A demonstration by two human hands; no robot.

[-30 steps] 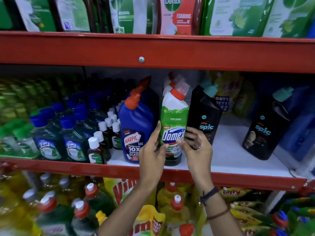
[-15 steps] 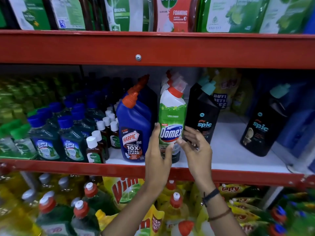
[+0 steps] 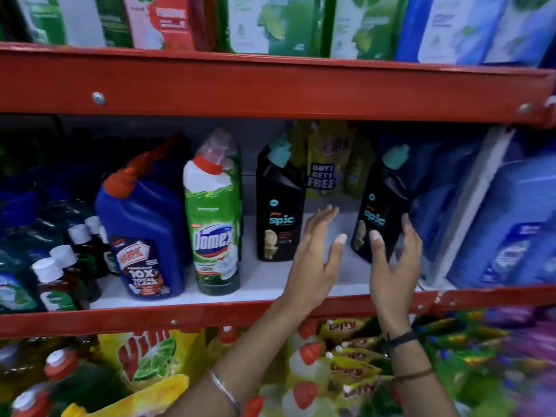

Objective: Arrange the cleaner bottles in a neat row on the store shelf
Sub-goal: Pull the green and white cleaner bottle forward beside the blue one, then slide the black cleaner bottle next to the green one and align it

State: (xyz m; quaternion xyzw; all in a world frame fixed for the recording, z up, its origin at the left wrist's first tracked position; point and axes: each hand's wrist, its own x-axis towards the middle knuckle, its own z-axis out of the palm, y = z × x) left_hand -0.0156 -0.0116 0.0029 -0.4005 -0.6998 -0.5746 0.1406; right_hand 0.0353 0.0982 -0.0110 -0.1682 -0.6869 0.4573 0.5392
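On the white middle shelf (image 3: pixel 264 281) stand a blue Harpic bottle (image 3: pixel 144 236), a green Domex bottle (image 3: pixel 213 224) and a black Spic bottle (image 3: pixel 278 212) side by side. A second black Spic bottle (image 3: pixel 380 206) stands apart to the right, tilted. My left hand (image 3: pixel 316 260) hovers open in the gap between the two Spic bottles, holding nothing. My right hand (image 3: pixel 394 263) is open with its fingers around the lower part of the right Spic bottle, the thumb in front of it; the grip is not closed.
Small white-capped brown bottles (image 3: pixel 60 275) crowd the shelf's left. Yellow refill pouches (image 3: pixel 325 167) lean at the back, large blue bottles (image 3: pixel 511 230) stand at the right. A red shelf beam (image 3: pixel 270 88) runs overhead, another red rail (image 3: pixel 210 314) fronts the shelf. Pouches and bottles fill the shelf below.
Both hands have let go of the Domex bottle and moved right to the second Spic bottle. The view has shifted right as well.
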